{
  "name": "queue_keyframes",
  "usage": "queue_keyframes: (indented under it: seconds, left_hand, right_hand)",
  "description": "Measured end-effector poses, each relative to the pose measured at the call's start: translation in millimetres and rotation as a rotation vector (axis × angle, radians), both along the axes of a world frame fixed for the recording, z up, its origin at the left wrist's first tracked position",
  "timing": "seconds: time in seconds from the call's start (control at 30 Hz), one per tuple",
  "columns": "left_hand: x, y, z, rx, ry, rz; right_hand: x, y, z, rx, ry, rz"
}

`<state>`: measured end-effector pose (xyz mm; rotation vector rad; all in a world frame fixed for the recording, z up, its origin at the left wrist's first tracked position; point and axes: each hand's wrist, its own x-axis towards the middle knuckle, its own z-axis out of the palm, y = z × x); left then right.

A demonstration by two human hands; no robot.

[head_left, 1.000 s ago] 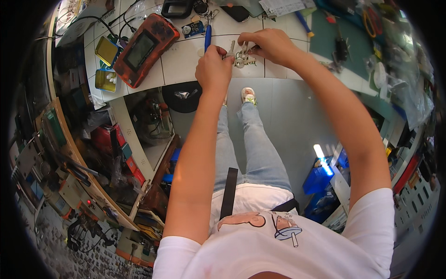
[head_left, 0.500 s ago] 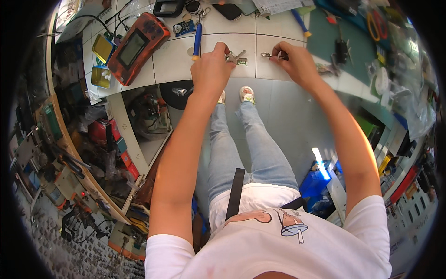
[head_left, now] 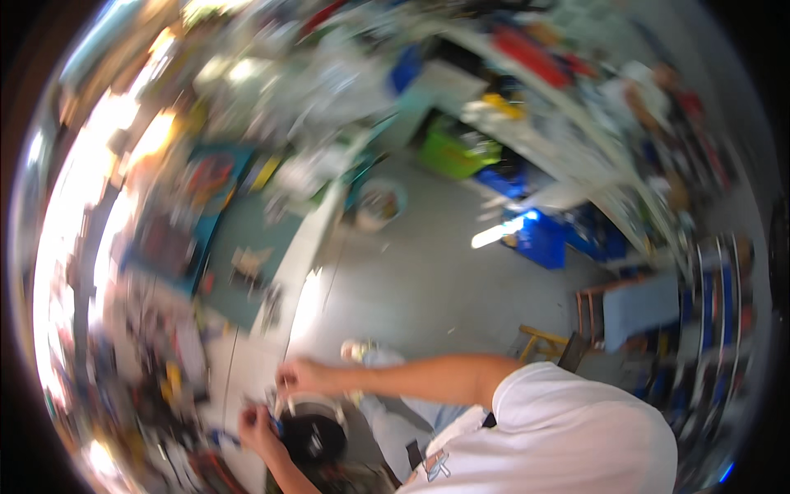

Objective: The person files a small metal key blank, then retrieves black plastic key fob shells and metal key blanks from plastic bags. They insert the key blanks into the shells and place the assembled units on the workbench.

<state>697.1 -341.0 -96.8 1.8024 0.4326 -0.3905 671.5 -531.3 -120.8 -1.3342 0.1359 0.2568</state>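
- Fingers (head_left: 283,382) of the right hand (head_left: 293,377) bunched together at the near edge of the white bench top (head_left: 247,362). Too smeared by motion to tell whether pinching something or merely curled.
- Left hand (head_left: 253,426) just below and nearer the body, fingers folded inward. Grip likewise impossible to tell, with only a faint bluish smudge showing beside the knuckles.
- Hands close together but apart, right above left in the head view, both at the bench edge. Right forearm stretched long and level from the white sleeve (head_left: 559,412), left forearm rising short from the lower rim.
- Dark round object (head_left: 313,438) just right of the left hand, below the bench edge. Left hand clearly the nearer of the two. Roughly circular, no long axis to be made out, with a pale rim arching over its top.
- Further up the bench, a green mat (head_left: 247,239) strewn with small blurred items, a blue-edged board (head_left: 177,239) beside it.
- On the grey floor (head_left: 428,288), a pale bucket (head_left: 378,206) close to the bench end. Well beyond it, a boxy bright green crate (head_left: 451,152) and a blue container (head_left: 543,240), a white glare patch touching its left side.
- Far right, a wooden frame (head_left: 609,306) holding a grey panel. Any labels or signs lost to blur.
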Motion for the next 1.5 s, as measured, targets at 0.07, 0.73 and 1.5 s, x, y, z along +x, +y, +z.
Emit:
queue_keyframes:
  seconds: [0.07,0.73,1.5]
  left_hand:
    - [6.1,-88.4,13.2,-0.267,0.014,-0.17]
    - [-330.4,-666.5,193.7,-0.325,0.085,-1.981]
    - [-242.1,-1221.7,225.6,-0.224,-0.591,-1.083]
  right_hand:
    - [-24.3,-67.9,37.5,-0.14,-0.04,-0.106]
    - [-508.3,-481.0,192.4,-0.278,0.142,-1.046]
    - [-603.9,-1077.6,225.6,-0.578,0.172,-0.962]
